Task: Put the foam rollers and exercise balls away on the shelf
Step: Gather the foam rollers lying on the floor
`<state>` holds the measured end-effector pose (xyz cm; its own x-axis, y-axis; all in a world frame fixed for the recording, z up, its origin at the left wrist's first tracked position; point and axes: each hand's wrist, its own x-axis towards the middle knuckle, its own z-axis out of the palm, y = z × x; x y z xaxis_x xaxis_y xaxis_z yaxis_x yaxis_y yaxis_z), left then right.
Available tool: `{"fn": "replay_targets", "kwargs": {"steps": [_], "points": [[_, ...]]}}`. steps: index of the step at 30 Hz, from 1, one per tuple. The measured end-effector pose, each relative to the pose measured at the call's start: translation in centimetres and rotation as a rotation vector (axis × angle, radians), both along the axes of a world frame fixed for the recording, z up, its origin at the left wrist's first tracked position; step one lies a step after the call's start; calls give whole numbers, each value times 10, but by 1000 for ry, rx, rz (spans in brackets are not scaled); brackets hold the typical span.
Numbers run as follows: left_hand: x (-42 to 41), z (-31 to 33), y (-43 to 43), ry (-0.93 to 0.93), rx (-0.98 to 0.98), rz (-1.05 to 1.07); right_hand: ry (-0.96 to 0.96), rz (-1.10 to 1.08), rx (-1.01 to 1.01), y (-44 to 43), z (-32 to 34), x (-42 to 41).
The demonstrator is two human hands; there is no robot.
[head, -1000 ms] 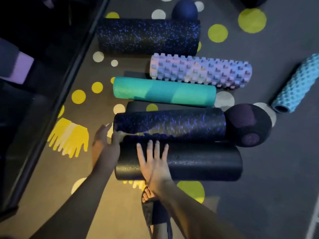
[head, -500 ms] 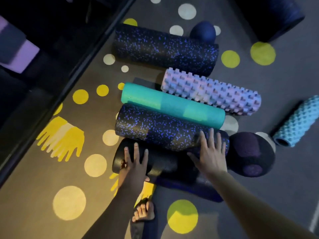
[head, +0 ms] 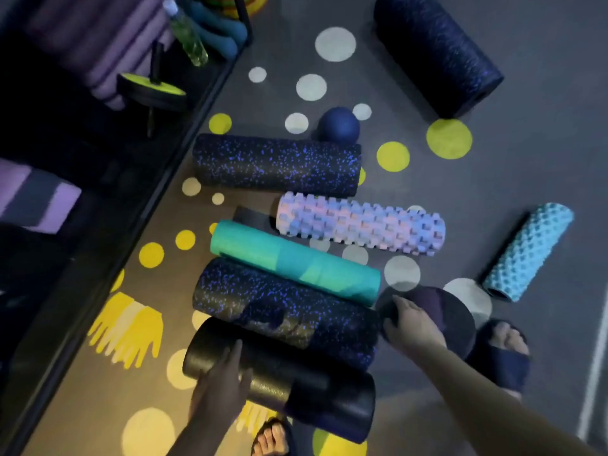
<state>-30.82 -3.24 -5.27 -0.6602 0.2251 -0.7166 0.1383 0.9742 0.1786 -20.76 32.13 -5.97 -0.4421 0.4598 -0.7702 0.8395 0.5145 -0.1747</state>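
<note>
Head view, looking down.

1. Floor (head: pixel 493 179): grey, printed with yellow and white dots and a pair of yellow handprints (head: pixel 128 327).
2. Shelf (head: pixel 158 205): dark frame along the left. It holds purple mats (head: pixel 98 44), a wheel with a yellow-green rim (head: pixel 153 90), a clear bottle (head: pixel 189 37) and teal dumbbells (head: pixel 220 34).
3. Rollers, all on the floor beside the shelf:
   - The navy roller (head: pixel 437 54) lies apart at the top right.
   - Five lie roughly parallel in a row. From far to near they are the upper speckled roller (head: pixel 276 164), pale knobbed roller (head: pixel 358 223), teal roller (head: pixel 292 261), lower speckled roller (head: pixel 283 311) and black roller (head: pixel 289 386).
   - The last three touch side to side.
   - The light-blue knobbed roller (head: pixel 529 251) lies apart on the right.
   - The black roller carries a faint embossed mark, too blurred to read.
4. Balls:
   - The dark ball (head: pixel 450 317) sits against the right end of the lower speckled roller.
   - The small navy ball (head: pixel 339 126) touches the far side of the upper speckled roller.
5. Hands:
   - The left hand (head: pixel 223 386) rests on the left end of the black roller, fingers straight and close together.
   - The right hand (head: pixel 411 324) grips the dark ball, fingers curled over its left edge.
6. A sandalled foot (head: pixel 503 360) stands just right of the dark ball.
</note>
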Motion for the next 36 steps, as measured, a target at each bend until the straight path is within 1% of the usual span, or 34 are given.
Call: {"fn": "replay_targets", "kwargs": {"steps": [3, 4, 7, 10, 12, 15, 16, 18, 19, 21, 23, 26, 29, 31, 33, 34, 36], "points": [[-4, 30, 52, -64, 99, 16, -9, -260, 48, 64, 8, -1], [-8, 34, 75, -53, 122, 5, -28, -328, 71, 88, 8, 1], [-27, 16, 158, -3, 85, -23, -5, -540, 153, 166, -9, 18], [-46, -23, 255, 23, 125, -42, 39, -762, 201, 239, -46, 44], [-59, -55, 318, 139, 144, -133, -7, -923, 209, 281, -74, 60], [-101, -93, 396, 400, 159, -219, -34, -1061, 110, 321, -122, 81], [-123, -104, 415, 462, 111, -260, -32, -1095, 75, 326, -136, 86], [-173, -122, 438, 502, -68, -315, -16, -1173, 76, 328, -161, 97], [-197, -127, 444, 483, -145, -305, 14, -1208, 109, 325, -171, 102], [-226, -132, 451, 407, -188, -194, 64, -1233, 152, 320, -181, 104], [-226, -133, 458, 408, -214, -177, 88, -1196, 200, 320, -177, 99], [-205, -125, 471, 403, -220, -257, 164, -989, 227, 330, -157, 78], [-195, -110, 478, 312, -198, -386, 276, -628, 147, 341, -134, 31], [-193, -104, 478, 279, -210, -459, 229, -310, 132, 345, -123, -9], [-188, -101, 473, 272, -200, -474, 154, 45, 175, 343, -119, -48], [-185, -100, 470, 268, -182, -477, 135, 171, 186, 339, -119, -65], [-186, -94, 465, 220, -167, -472, 71, 299, 124, 335, -125, -87]]}}
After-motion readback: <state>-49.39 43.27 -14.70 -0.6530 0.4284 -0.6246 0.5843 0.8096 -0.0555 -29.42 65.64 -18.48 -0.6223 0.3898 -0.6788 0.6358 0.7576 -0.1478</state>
